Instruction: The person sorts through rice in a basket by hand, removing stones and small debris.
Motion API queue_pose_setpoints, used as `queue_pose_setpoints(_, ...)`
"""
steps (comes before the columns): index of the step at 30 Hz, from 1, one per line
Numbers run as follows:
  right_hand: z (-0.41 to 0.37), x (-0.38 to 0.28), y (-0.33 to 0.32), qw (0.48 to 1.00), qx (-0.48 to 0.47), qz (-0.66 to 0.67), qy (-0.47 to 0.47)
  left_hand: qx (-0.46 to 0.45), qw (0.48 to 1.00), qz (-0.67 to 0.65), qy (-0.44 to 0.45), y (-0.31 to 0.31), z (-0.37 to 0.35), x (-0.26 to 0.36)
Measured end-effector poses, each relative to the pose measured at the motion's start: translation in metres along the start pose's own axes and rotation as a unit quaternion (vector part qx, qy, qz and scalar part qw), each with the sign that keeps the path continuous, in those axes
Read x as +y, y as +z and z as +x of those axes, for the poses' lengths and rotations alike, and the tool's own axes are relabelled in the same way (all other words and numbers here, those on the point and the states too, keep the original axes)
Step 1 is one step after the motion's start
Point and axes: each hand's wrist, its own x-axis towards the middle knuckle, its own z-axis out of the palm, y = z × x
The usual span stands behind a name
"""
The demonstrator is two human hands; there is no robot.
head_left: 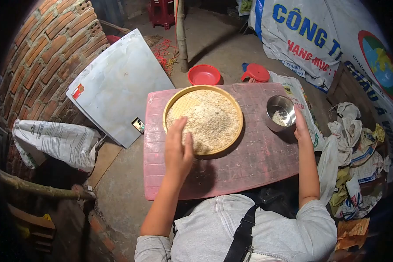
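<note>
A round woven winnowing basket (pixel 239 102), holding a wide spread of pale grain that looks like rice (pixel 209 120), rests on the worn pink table (pixel 249 163). My left hand (pixel 178 146) is over the basket's near-left side, fingers stretched out and thumb apart, nothing in it. At the table's right edge, my right hand (pixel 299 125) is around the right side of a shiny metal cup (pixel 273 105), its fingers partly hidden behind the wall. The cup tilts toward me, and a small heap of white grain (pixel 277 117) shows inside.
Beyond the table's far edge are a red basin (pixel 204 75) and a red lidded container (pixel 256 72). A white board (pixel 122 83) leans on the left, a phone (pixel 138 125) at its lower corner. Sacks (pixel 358 161) pile up on the right; a bamboo post (pixel 181 39) stands behind.
</note>
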Motion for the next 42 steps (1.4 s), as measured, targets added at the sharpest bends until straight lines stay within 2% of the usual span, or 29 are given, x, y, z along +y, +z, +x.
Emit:
queue_pose_setpoints(2, 0.004, 0.007, 0.002, 1.0, -0.01, -0.018, -0.003, 0.042, 0.994, 0.049, -0.09, -0.015, -0.01, -0.02)
queue_pose_setpoints(4, 0.011, 0.016, -0.002, 0.999, -0.018, -0.033, -0.005, 0.045, 0.989, 0.075, -0.12, -0.013, -0.019, -0.03)
queue_pose_setpoints(6, 0.014, 0.017, -0.001, 0.998, 0.013, -0.053, -0.007, 0.025, 0.982, 0.088, -0.168, -0.009, -0.024, -0.036)
queue_pose_setpoints(9, 0.003, 0.007, 0.007, 0.996, 0.024, -0.077, -0.031, -0.008, 0.981, 0.011, -0.193, 0.003, -0.029, -0.039)
queue_pose_setpoints(13, 0.008, 0.007, 0.011, 0.992, 0.071, -0.102, -0.013, -0.066, 0.979, 0.07, -0.181, 0.013, -0.032, -0.036)
queue_pose_setpoints(16, 0.009, 0.01, 0.011, 0.991, 0.076, -0.103, -0.049, -0.069, 0.979, 0.042, -0.188, 0.009, -0.03, -0.035)
queue_pose_setpoints(17, 0.008, 0.012, 0.015, 0.939, 0.141, -0.256, -0.18, -0.064, 0.98, 0.024, -0.187, 0.008, -0.029, -0.035)
queue_pose_setpoints(18, 0.005, 0.013, 0.022, 0.843, 0.199, -0.397, -0.303, -0.066, 0.98, 0.024, -0.187, 0.008, -0.031, -0.036)
queue_pose_setpoints(19, -0.008, 0.005, 0.038, 0.843, 0.2, -0.397, -0.302, -0.068, 0.979, 0.045, -0.187, 0.009, -0.033, -0.037)
queue_pose_setpoints(21, -0.047, -0.029, 0.083, 0.706, 0.216, -0.44, -0.511, -0.07, 0.978, 0.065, -0.187, 0.011, -0.034, -0.037)
queue_pose_setpoints(22, -0.058, -0.039, 0.097, 0.706, 0.215, -0.441, -0.511, -0.068, 0.978, 0.076, -0.183, 0.011, -0.034, -0.036)
queue_pose_setpoints(24, -0.075, -0.054, 0.121, 0.708, 0.127, -0.392, -0.573, -0.066, 0.978, 0.089, -0.178, 0.012, -0.036, -0.036)
queue_pose_setpoints(25, -0.082, -0.061, 0.131, 0.709, 0.128, -0.39, -0.573, -0.063, 0.979, 0.093, -0.171, 0.013, -0.037, -0.038)
queue_pose_setpoints(27, -0.09, -0.07, 0.151, 0.7, 0.053, -0.36, -0.614, -0.06, 0.98, 0.1, -0.16, 0.013, -0.036, -0.041)
queue_pose_setpoints(28, -0.091, -0.069, 0.16, 0.702, 0.056, -0.358, -0.613, -0.061, 0.98, 0.1, -0.161, 0.013, -0.035, -0.042)
queue_pose_setpoints(33, -0.09, -0.041, 0.202, 0.735, -0.052, -0.287, -0.612, -0.066, 0.98, 0.094, -0.163, 0.012, -0.032, -0.042)
queue_pose_setpoints(35, -0.087, -0.021, 0.214, 0.743, -0.077, -0.286, -0.6, -0.075, 0.976, 0.134, -0.153, 0.014, -0.034, -0.044)
queue_pose_setpoints(39, -0.088, 0.002, 0.22, 0.753, -0.144, -0.29, -0.573, -0.063, 0.979, 0.105, -0.163, 0.01, -0.034, -0.043)
queue_pose_setpoints(42, -0.09, 0.007, 0.219, 0.768, -0.14, -0.283, -0.558, -0.055, 0.978, 0.105, -0.172, 0.009, -0.035, -0.044)
